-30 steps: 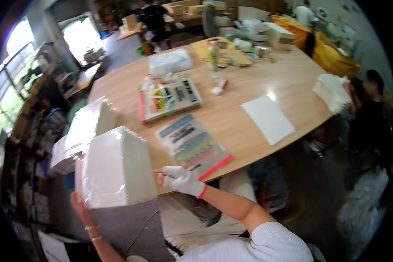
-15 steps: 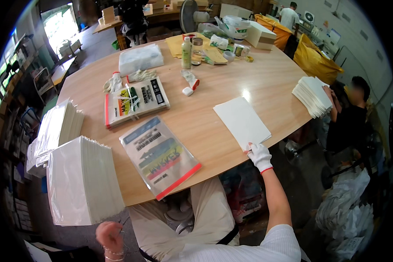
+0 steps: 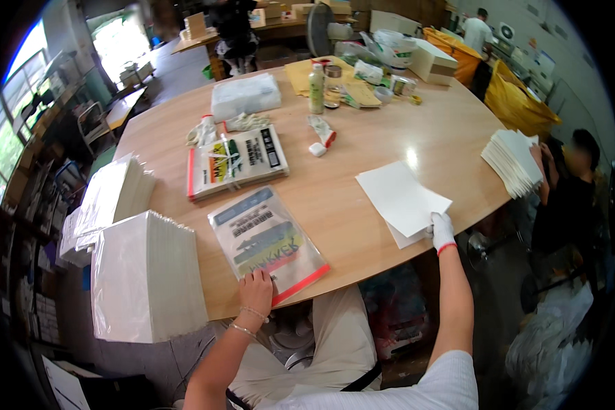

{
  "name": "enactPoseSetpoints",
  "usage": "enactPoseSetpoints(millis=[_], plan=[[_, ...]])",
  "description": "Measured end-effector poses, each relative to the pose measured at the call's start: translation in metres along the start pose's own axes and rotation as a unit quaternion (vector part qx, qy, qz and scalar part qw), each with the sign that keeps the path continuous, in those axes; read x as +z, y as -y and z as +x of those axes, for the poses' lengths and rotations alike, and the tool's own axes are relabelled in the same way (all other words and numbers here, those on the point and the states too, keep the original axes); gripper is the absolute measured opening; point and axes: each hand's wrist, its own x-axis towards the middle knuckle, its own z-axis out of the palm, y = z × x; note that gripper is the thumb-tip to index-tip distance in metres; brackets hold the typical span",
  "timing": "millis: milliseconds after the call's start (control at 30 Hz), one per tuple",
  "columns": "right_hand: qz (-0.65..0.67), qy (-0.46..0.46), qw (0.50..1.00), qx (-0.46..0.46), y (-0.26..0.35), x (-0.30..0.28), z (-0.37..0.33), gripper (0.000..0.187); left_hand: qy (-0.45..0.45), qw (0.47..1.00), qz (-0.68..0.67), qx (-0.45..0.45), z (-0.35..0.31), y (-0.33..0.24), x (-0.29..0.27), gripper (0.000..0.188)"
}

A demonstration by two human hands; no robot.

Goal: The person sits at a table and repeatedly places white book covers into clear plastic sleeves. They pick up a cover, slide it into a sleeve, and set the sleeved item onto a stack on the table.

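My bare left hand (image 3: 256,292) lies on the lower left edge of a clear plastic bag (image 3: 263,236) with printed panels and a red strip; its fingers rest stretched on the surface. In my right hand (image 3: 442,231), which wears a white glove with a red cuff, the near right corner of a white sheet (image 3: 404,198) is pinched. That sheet is turned askew over more white paper (image 3: 404,237), whose near edge shows beneath it. The thumb and the underside of the grip are partly hidden.
Tall stacks of plastic-wrapped white sheets (image 3: 147,273) stand at the left edge. Farther back are a pile of printed bags (image 3: 242,160), gloves (image 3: 201,131) and a bottle (image 3: 316,89). At right, a person (image 3: 567,184) handles a white stack (image 3: 512,162) on the table (image 3: 348,246).
My left hand has come up from below the table edge onto the printed bag. My right hand has swung the top sheet rightward, off its lined-up place on the paper beneath. The whole view has shifted.
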Motion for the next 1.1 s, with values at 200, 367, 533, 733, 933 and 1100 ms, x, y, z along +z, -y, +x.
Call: enactPoseSetpoints(millis=[200,367,533,733,933,1100], plan=[[0.036,0.099,0.987,-0.122,0.005,0.003,-0.134,0.029,-0.112,0.981,-0.156,0.000,-0.003,0.058,0.027,0.013],[0.095,0.345,0.924,0.136,-0.001,0.024,-0.264,0.037,-0.105,0.960,-0.258,-0.043,0.010,0.073,0.029,0.011],[0.204,0.234,0.933,0.183,-0.054,0.053,-0.296,0.032,-0.295,0.949,-0.093,-0.057,-0.008,0.073,0.019,0.021],[0.314,0.207,0.889,0.262,-0.081,0.058,-0.308,0.028,0.054,0.863,-0.457,-0.209,-0.007,0.083,-0.022,0.042],[0.267,0.196,0.930,0.157,-0.048,0.084,-0.337,0.035,-0.144,0.892,-0.424,-0.059,-0.007,0.084,-0.025,0.023],[0.245,0.177,0.947,0.104,-0.041,0.089,-0.350,0.034,-0.098,0.933,-0.330,-0.102,-0.017,0.064,-0.033,0.015]])
